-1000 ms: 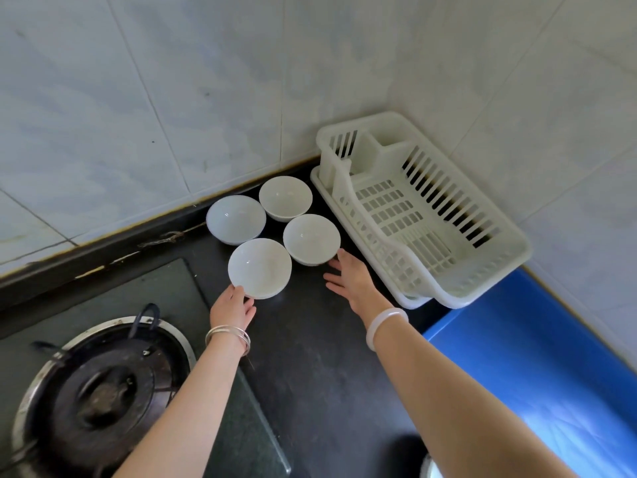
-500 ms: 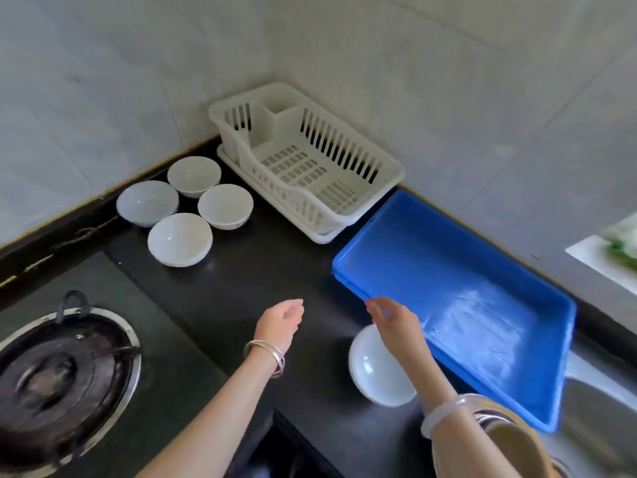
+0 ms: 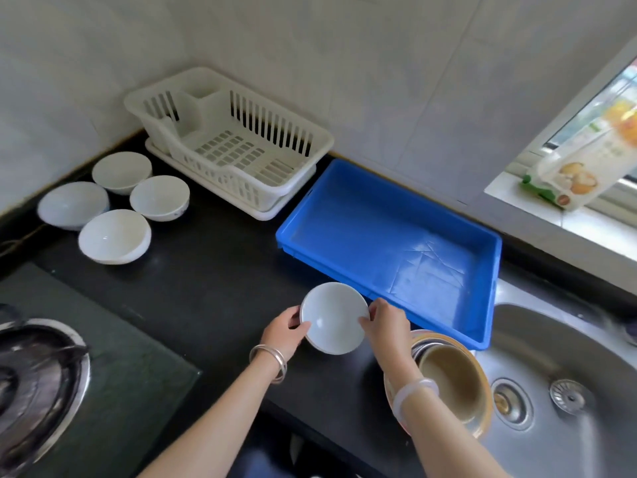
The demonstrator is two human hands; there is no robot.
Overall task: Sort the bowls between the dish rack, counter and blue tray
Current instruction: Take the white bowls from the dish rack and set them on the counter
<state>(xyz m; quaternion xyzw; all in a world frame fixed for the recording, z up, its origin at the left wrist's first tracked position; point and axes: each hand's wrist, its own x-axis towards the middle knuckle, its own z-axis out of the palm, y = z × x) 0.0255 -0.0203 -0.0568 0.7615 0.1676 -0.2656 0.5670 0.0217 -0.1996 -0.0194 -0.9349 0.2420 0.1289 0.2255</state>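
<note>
A white bowl (image 3: pixel 333 317) sits near the front of the black counter (image 3: pixel 213 270), just in front of the blue tray (image 3: pixel 389 215). My left hand (image 3: pixel 284 331) grips its left rim and my right hand (image 3: pixel 384 322) grips its right rim. Several more white bowls stand in a cluster at the far left: one (image 3: pixel 121 170) at the back, one (image 3: pixel 159 197) beside it, one (image 3: pixel 73 205) further left and one (image 3: pixel 114 236) in front. The white dish rack (image 3: pixel 234 146) in the corner holds nothing. The blue tray holds nothing either.
A stack of tan and metal bowls (image 3: pixel 448 374) sits under my right wrist at the edge of the steel sink (image 3: pixel 558 374). A gas burner (image 3: pixel 31 381) lies at the lower left. A food packet (image 3: pixel 572 167) stands on the window sill.
My view swung right from the bowl cluster to the tray and sink. Both hands left the far bowls, came to the near white bowl and took hold of its rim.
</note>
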